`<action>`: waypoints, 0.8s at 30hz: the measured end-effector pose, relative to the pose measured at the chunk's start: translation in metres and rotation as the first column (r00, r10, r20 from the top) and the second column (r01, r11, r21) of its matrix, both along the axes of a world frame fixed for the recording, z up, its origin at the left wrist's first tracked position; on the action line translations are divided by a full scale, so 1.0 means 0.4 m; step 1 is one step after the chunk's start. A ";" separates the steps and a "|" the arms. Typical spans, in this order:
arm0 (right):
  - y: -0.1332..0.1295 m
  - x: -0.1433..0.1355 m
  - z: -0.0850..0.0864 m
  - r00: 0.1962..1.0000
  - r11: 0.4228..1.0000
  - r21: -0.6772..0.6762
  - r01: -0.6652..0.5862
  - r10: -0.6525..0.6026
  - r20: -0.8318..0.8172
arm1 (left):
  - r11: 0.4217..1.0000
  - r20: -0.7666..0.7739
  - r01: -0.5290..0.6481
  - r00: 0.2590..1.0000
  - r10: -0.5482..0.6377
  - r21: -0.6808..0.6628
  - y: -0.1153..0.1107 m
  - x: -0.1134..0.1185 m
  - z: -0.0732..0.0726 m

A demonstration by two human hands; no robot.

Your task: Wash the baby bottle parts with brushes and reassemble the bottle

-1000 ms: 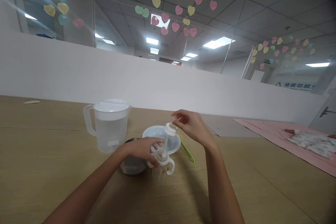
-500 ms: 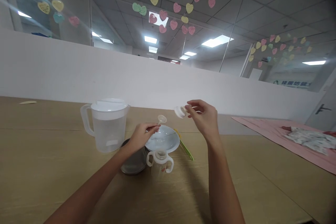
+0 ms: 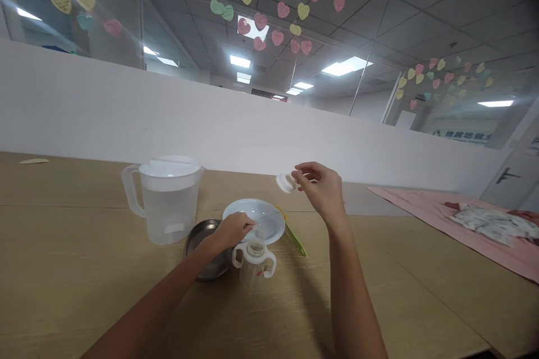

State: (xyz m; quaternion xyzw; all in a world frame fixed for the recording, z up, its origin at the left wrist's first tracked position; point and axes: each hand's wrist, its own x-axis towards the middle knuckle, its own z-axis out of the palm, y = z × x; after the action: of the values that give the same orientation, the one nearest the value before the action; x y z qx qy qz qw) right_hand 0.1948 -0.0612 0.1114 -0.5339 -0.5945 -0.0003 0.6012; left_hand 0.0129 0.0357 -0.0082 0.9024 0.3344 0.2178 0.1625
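Note:
My left hand (image 3: 236,228) is closed in a pinch low over the white bowl (image 3: 274,233). A clear silicone bottle nipple, faint against the bowl, seems to be at its fingertips, mostly hidden. Raised to the right, my right hand (image 3: 322,188) pinches a white bottle collar (image 3: 287,182) at its edge, tilted, above the table. In front of the bowl stands a clear baby bottle (image 3: 254,263) with two white handles, upright and without a lid. Neither hand touches it.
A steel bowl (image 3: 193,241) sits under my left forearm, beside a lidded plastic pitcher (image 3: 170,207) of clear liquid. Right of the white bowl lies a green-and-yellow brush-like tool (image 3: 297,240). A pink cloth (image 3: 404,205) with patterned fabric covers the table's far right. A white wall (image 3: 210,129) stands behind.
My left hand has lowered the clear nipple from above the white bowl toward its inside. My right hand still holds the collar, slightly turned. The view has shifted a little.

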 end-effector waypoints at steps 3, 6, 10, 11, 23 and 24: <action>0.004 -0.007 -0.004 1.000 1.000 -0.014 -0.015 0.016 0.020 | 1.000 -0.028 0.002 1.000 -0.002 -0.017 0.001 -0.007 -0.003; 0.011 -0.016 -0.008 0.999 0.998 -0.040 -0.043 0.044 0.030 | 0.999 -0.007 -0.044 0.999 0.044 0.017 -0.022 -0.017 0.032; 0.017 -0.039 -0.011 0.996 0.995 -0.056 -0.078 0.081 0.048 | 0.994 0.155 -0.095 0.984 0.086 0.050 -0.087 -0.037 0.134; 0.017 -0.047 -0.011 0.994 0.995 -0.055 -0.089 0.092 0.056 | 0.994 0.202 -0.095 0.976 0.083 0.050 -0.105 -0.042 0.159; 0.014 -0.161 -0.024 0.974 0.983 0.000 -0.184 0.183 0.133 | 0.996 0.405 -0.064 0.914 0.032 0.067 -0.168 -0.054 0.238; 0.013 -0.164 -0.025 0.971 0.981 -0.001 -0.196 0.194 0.140 | 0.994 0.423 -0.079 0.905 0.042 0.070 -0.169 -0.054 0.241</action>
State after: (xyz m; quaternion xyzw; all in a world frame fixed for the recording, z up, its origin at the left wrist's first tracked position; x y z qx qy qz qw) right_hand 0.1291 -0.0561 0.1013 -0.4679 -0.6847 0.0175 0.5585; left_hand -0.0086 -0.0320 0.0882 0.8295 0.3095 0.4263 0.1852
